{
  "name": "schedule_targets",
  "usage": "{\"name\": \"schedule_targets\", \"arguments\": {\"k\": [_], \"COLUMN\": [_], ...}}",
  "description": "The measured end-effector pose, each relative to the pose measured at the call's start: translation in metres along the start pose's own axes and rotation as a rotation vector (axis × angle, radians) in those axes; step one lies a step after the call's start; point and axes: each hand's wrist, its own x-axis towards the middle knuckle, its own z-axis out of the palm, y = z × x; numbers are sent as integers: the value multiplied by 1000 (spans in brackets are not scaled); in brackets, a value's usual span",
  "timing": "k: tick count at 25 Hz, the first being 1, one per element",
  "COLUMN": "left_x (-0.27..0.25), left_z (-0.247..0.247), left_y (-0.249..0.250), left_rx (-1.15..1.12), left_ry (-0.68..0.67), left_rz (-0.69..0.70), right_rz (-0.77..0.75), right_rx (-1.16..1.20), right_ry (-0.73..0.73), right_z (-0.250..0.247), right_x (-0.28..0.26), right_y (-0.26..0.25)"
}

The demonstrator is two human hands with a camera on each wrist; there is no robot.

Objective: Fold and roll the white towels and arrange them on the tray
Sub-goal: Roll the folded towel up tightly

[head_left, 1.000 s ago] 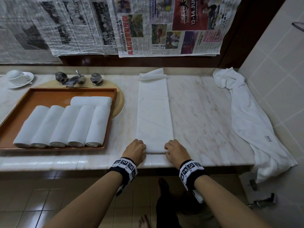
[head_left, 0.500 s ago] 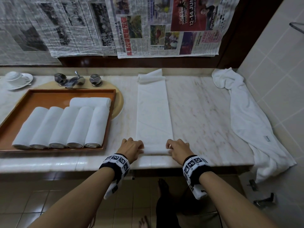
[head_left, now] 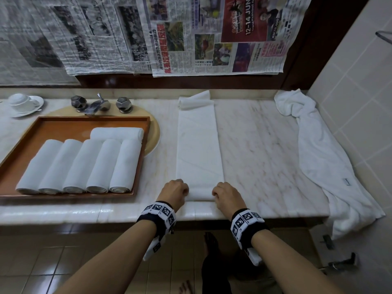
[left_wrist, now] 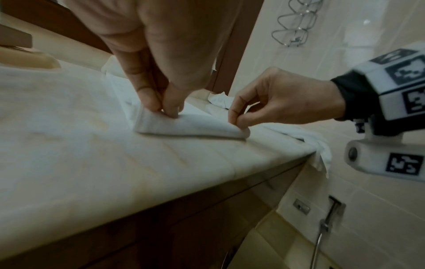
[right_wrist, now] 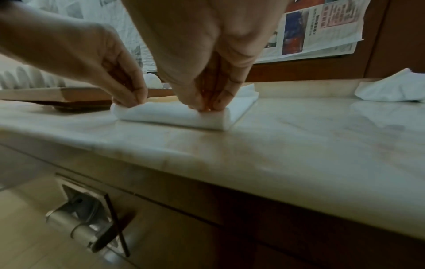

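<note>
Six rolls (head_left: 84, 164) sit on the tray (head_left: 25, 143); your left hand (head_left: 174, 193) and right hand (head_left: 227, 195) pinch the folded towel's (head_left: 199, 149) first turn, and a loose towel (head_left: 318, 153) waits on the table (head_left: 258, 145).

Both hands (head_left: 174, 193) (head_left: 228, 195) have rolled the towel's (head_left: 199, 149) near end a turn further

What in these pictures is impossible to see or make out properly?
- Sink basin: head view, the tray covers nearly all of it.
- Newspaper small print: head view, too small to read.
- Tag on the loose towel: head view, too tiny.
- Left hand fingertips: head view, knuckles hide them on the roll of the folded towel.
- Rolled towels: right wrist view, blurred, cut by the left edge.
</note>
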Motion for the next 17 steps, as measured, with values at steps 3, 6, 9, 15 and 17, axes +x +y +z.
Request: {"name": "schedule_targets", "arguments": {"k": [3,6,9,15,17], "left_x": [-9,-5,0,-1,0], "left_z": [5,8,5,-5,-10], "left_y": [-1,-2,-1,-7,-8], "left_rx": [17,59,179,271,145], "left_ry": [8,-39,-42,-149,-184], "left_rz": [44,55,105,154,133], "right_rz": [-28,-53,-71,3,65], "right_rx": [5,2,-73,-101,54], "right_ry": [-57,-48,-42,-265,-246], "right_z": [-1,-1,-1,-15,-19], "right_x": [-7,-2,2,2,2], "right_y": [-3,-1,3,8,12]}}
